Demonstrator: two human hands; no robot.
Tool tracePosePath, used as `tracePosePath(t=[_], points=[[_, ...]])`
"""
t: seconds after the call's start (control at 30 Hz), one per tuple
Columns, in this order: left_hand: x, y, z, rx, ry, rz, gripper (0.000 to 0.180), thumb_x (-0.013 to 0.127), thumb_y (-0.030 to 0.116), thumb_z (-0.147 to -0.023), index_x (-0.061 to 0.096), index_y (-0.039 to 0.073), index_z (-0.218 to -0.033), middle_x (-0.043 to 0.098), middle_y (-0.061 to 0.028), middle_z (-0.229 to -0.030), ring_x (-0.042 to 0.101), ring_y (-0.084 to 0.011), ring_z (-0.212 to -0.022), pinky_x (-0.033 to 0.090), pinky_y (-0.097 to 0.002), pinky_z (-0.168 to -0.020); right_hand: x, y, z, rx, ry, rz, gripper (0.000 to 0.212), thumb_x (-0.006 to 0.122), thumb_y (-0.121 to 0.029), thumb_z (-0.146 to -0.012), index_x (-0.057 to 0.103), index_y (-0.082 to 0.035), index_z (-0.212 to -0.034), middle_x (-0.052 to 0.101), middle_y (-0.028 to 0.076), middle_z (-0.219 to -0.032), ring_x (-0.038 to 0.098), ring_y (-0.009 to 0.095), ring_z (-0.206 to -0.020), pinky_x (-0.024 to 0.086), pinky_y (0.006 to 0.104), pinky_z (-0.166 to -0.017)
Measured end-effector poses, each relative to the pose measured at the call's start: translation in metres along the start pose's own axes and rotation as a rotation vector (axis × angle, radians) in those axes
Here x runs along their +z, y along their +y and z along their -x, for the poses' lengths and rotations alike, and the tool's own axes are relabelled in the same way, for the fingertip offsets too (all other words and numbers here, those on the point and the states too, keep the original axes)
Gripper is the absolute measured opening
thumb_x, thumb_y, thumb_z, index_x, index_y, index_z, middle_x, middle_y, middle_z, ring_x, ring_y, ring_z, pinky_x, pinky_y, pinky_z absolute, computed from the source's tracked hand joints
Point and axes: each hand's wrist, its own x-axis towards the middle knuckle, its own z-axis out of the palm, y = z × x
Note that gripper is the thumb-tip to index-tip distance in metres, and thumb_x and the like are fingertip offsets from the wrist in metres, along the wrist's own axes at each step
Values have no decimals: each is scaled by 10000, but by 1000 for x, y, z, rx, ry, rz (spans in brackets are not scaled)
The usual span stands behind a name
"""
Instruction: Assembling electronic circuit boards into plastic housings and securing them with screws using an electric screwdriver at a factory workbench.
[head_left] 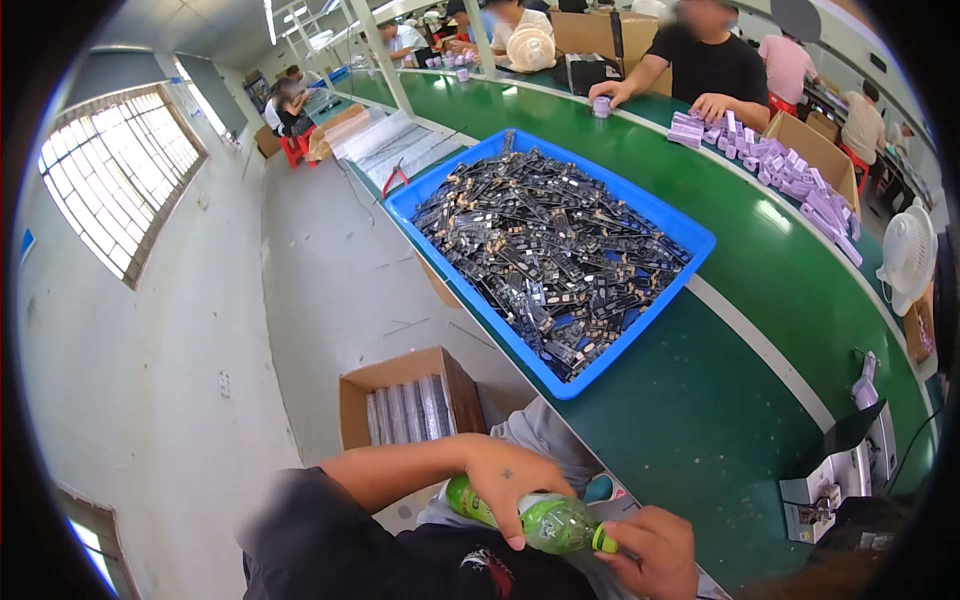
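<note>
A green-labelled plastic bottle (556,524) lies tilted across my lap, its neck toward the right. My left hand (515,482) is wrapped over the bottle's body from above. At the neck, the fingers of my right hand (655,552) pinch the yellow-green cap (605,538), which sits on the bottle. Clear plastic shows near the neck; part of the label is hidden under my left hand.
On the green workbench (680,420) a blue tray (640,345) holds many small dark electronic parts. An open carton (360,425) with plastic-wrapped trays stands on the floor. Across the belt, a person handles lilac pieces (790,170). A white fan (908,250) stands at right.
</note>
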Motion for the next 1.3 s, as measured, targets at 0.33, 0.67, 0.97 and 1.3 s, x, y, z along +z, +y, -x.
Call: tracePosePath(t=[0.33, 0.67, 0.97, 1.3], points=[[25, -13, -22, 56, 114, 169, 750, 895, 430, -722, 616, -6, -1265, 727, -154, -1062, 694, -287, -985, 521, -400, -861, 21, -29, -23, -90, 327, 478, 490, 529, -444, -1017, 691, 6, -913, 535, 123, -667, 491, 298, -557, 415, 404, -574], [50, -53, -37, 177, -227, 617, 773, 890, 542, -751, 611, -56, -1153, 675, -70, -978, 618, -149, -896, 508, -327, -780, -27, -10, -44, -472, -364, 326, 455, 578, -377, -1065, 615, -72, -1401, 616, 125, -1390, 608, 249, -1259, 474, 339, -1016], [12, -69, -3, 32, -292, 703, 812, 936, 476, -712, 613, -52, -1238, 709, -98, -1062, 658, -174, -999, 529, -341, -873, 26, 19, 0, 579, -484, -389, 646, 619, -152, -1055, 333, -194, -1633, 476, 90, -1538, 495, 240, -1428, 433, 352, -1181], [19, -85, -7, -55, -444, 732, 828, 958, 461, -713, 601, -66, -1243, 693, -75, -1078, 637, -177, -1005, 515, -356, -871, 24, -19, -46, -448, -76, 399, 298, 732, -348, -875, 671, -58, -903, 600, 64, -714, 582, 275, -639, 449, 428, -654]])
